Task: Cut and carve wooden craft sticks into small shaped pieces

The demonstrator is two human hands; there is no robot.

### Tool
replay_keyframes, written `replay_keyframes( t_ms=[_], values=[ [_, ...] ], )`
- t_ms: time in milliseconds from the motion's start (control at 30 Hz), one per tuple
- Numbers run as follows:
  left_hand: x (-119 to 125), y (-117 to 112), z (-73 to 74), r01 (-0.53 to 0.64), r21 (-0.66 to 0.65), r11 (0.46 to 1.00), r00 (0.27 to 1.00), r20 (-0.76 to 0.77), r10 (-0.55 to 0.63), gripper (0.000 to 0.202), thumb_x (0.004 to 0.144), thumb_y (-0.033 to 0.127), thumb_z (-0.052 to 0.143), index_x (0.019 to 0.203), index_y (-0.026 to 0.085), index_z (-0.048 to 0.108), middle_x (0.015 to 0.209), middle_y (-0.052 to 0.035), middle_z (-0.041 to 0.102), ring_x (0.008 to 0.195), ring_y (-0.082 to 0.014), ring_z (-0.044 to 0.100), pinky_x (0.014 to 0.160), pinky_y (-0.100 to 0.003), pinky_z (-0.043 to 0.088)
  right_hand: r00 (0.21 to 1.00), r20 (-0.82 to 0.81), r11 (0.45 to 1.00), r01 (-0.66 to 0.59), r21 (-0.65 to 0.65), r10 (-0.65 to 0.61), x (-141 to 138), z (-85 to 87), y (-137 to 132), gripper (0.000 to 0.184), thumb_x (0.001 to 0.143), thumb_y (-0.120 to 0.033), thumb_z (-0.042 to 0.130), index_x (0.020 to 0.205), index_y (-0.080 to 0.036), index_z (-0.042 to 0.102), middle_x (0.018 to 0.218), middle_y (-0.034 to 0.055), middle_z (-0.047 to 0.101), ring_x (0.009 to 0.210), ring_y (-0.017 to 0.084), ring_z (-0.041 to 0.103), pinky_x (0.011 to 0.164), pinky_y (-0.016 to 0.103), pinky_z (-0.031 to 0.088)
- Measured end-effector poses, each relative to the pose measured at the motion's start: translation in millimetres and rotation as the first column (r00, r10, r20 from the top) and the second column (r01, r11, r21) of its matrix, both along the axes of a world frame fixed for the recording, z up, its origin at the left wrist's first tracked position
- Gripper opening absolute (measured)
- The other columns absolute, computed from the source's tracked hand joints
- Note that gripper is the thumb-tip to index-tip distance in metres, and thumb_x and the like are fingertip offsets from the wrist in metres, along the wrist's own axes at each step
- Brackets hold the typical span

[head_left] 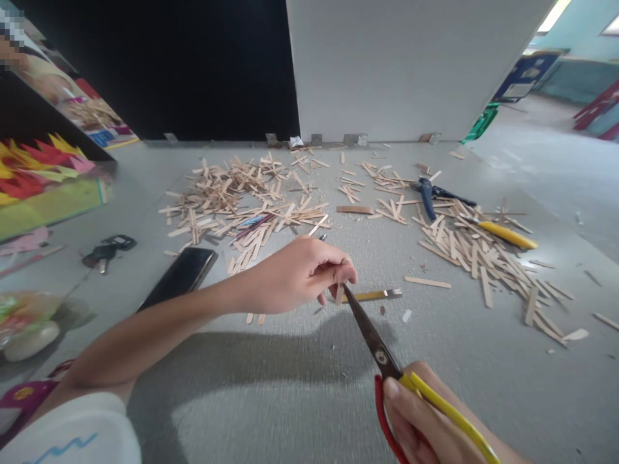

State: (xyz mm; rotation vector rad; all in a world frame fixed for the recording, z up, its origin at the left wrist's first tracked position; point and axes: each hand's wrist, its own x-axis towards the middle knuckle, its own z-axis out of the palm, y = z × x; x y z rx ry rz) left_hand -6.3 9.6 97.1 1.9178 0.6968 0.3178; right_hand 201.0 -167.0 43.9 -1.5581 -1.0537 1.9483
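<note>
a grey, finely textured table top (271, 393) is strewn with loose pale wooden craft sticks (232, 187), heaped thickest at the far left and fanned out again on the right around dark blue-handled pliers (428, 196) and a yellow-handled knife (507, 234). a tall black panel (207, 71) and a white panel (387, 71) stand along the back, small metal brackets at their foot. beyond, to the right, lie a pale grey floor (565, 135) and a light teal wall (580, 32).

above the table's middle, the left hand (309, 274) pinches a short, thin wooden strip (339, 294). the right hand (425, 412), apart from it, is closed round dark-bladed scissors with red and yellow handles (381, 356), their tip at the strip; whether the blades bite it, i cannot tell.
</note>
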Motion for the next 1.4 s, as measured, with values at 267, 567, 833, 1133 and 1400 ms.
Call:
replay_keyframes(
  t_ms=[267, 567, 833, 1133, 1400],
  values=[
    [0, 1, 1.5, -0.085, -0.113, 0.99, 0.996, 0.019, 0.088, 0.021, 0.111, 0.031, 0.052, 0.115, 0.016, 0.067, 0.081, -0.0043, 0.078, 0.064, -0.0154, 0.077, 0.055, -0.019, 0.06, 0.995, -0.096, 0.997, -0.001, 0.08, 0.009, 5, -11.7, 1, 0.081, 0.092, -0.095, 0.039, 0.052, -0.024, 0.039, 0.038, -0.0043, 0.034, 0.035, 0.008, 0.033, 0.041, 0.024, 0.028],
    [4, 4, 6.9, -0.202, -0.172, 0.964, 0.959, 0.163, 0.23, 0.011, 0.1, 0.018, 0.066, 0.09, 0.015, 0.065, 0.077, -0.0035, 0.074, 0.069, -0.019, 0.081, 0.048, -0.019, 0.061, 0.998, -0.035, 0.995, 0.059, 0.085, -0.057, 4, -11.0, 2, 0.078, 0.09, -0.095, 0.042, 0.056, -0.025, 0.04, 0.039, -0.0053, 0.036, 0.038, 0.008, 0.031, 0.044, 0.024, 0.027],
    [3, -5, 8.4, -0.255, -0.171, 0.952, 0.933, 0.217, 0.289, 0.006, 0.093, 0.014, 0.073, 0.089, 0.014, 0.07, 0.08, -0.0037, 0.079, 0.074, -0.019, 0.082, 0.063, -0.023, 0.069, 0.997, -0.025, 0.994, 0.074, 0.074, -0.072, 5, -16.0, -1, 0.077, 0.089, -0.096, 0.043, 0.06, -0.025, 0.042, 0.041, -0.006, 0.038, 0.04, 0.008, 0.03, 0.045, 0.024, 0.029],
    [1, -1, 8.2, -0.256, -0.091, 0.962, 0.94, 0.209, 0.27, 0.003, 0.095, 0.015, 0.07, 0.096, 0.014, 0.074, 0.087, -0.0031, 0.081, 0.075, -0.0164, 0.081, 0.066, -0.022, 0.07, 0.997, 0.01, 0.996, 0.08, 0.048, -0.08, 6, -21.4, -1, 0.077, 0.085, -0.1, 0.043, 0.064, -0.025, 0.045, 0.04, -0.0066, 0.037, 0.038, 0.009, 0.032, 0.042, 0.023, 0.03],
    [-2, 19, 1.5, -0.29, 0.108, 0.951, 0.952, 0.134, 0.276, 0.006, 0.093, 0.02, 0.074, 0.097, 0.015, 0.075, 0.087, -0.0045, 0.082, 0.075, -0.0176, 0.081, 0.067, -0.024, 0.067, 0.982, 0.186, 0.987, -0.048, 0.156, 0.018, 8, -21.9, 13, 0.066, 0.089, -0.085, 0.053, 0.064, -0.027, 0.038, 0.047, -0.0072, 0.04, 0.039, 0.008, 0.034, 0.038, 0.021, 0.029]
  ],
)
